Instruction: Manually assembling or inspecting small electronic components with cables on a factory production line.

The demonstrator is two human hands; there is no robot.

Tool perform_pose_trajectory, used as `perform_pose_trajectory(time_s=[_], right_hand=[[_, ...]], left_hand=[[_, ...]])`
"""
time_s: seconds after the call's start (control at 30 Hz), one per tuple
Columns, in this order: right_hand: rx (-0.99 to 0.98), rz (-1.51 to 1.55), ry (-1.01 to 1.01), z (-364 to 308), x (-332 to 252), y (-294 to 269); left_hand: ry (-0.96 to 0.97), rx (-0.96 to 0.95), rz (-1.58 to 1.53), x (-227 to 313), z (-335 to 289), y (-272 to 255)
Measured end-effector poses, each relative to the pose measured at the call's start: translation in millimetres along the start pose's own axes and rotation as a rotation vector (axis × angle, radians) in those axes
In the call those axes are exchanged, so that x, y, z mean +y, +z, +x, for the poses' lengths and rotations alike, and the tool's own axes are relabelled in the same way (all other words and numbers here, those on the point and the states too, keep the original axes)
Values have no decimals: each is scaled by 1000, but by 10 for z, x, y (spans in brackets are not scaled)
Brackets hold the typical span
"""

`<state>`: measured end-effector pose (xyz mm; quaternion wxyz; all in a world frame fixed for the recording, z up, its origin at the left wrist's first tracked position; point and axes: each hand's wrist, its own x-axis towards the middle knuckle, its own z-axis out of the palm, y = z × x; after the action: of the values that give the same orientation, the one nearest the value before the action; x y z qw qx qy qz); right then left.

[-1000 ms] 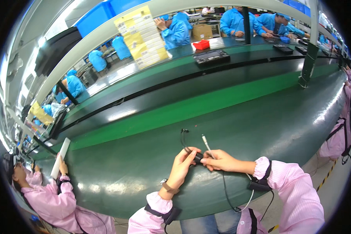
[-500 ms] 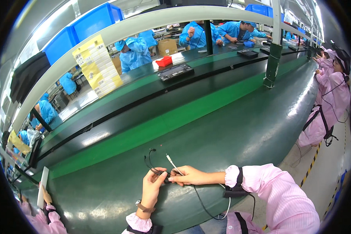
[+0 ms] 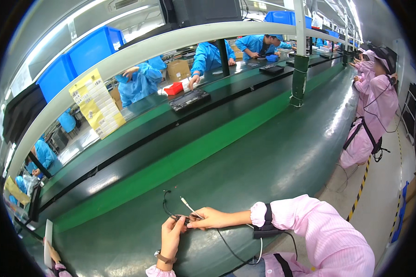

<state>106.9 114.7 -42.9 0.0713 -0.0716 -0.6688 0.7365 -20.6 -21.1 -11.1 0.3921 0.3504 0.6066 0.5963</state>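
Note:
My left hand (image 3: 171,233) and my right hand (image 3: 210,218) meet low in the middle, just over the green table. Both pinch a thin black cable (image 3: 165,206) where their fingertips come together; the exact spot is partly hidden by the fingers. From my left hand the cable's free end curves up and away toward the far side. A white cable with a plug tip (image 3: 185,201) sticks out from under my right hand's fingers. Another black cable (image 3: 228,244) hangs from my right hand toward my lap. A watch (image 3: 164,257) sits on my left wrist.
A black box (image 3: 267,231) is strapped at my right wrist. The green table (image 3: 263,161) reaches a green-wrapped post (image 3: 299,83). Beyond are a black tray-like unit (image 3: 189,100), a red bin (image 3: 174,88) and blue-clad workers. At lower left, another person's hand (image 3: 53,254) holds a white panel (image 3: 48,240).
The whole view has shifted, so my hands sit a little lower and further left. The black cable's free ends have drawn closer together. Across the table, a worker's hand now reaches beside the red bin.

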Motion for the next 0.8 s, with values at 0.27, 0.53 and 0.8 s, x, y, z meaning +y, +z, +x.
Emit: perform_pose_trajectory(time_s=[0.27, 0.53, 0.8], right_hand=[[5, -113, -73, 24, 50, -5], [-120, -3, 14, -24, -85, 11], [-75, 34, -22, 35, 3, 18]], left_hand=[[-32, 64, -140, -37, 15, -1], [43, 1, -154, -105, 24, -85], [20, 9, -91, -29, -15, -56]])
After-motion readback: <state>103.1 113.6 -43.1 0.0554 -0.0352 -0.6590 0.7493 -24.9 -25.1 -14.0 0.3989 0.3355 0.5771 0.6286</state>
